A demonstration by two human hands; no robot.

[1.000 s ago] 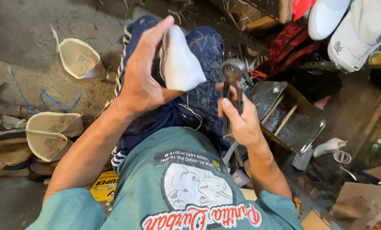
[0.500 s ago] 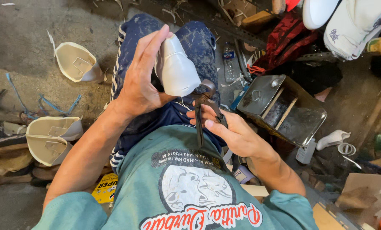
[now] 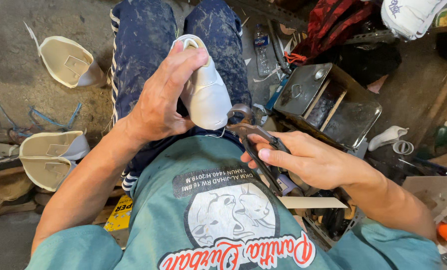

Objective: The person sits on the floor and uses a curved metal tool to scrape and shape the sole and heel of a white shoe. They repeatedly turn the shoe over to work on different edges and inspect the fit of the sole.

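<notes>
Pincers (image 3: 256,145) lowered, jaws toward shoe (image 3: 206,92).

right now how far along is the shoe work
Partly done, it seems. Finished-looking white uppers lie on the floor: one by the knee, two more beside the left arm. In hand: the left hand holds a white shoe while the right hand brings pincers to its toe. Left: that shoe's bottom edge, hidden from view.
</notes>
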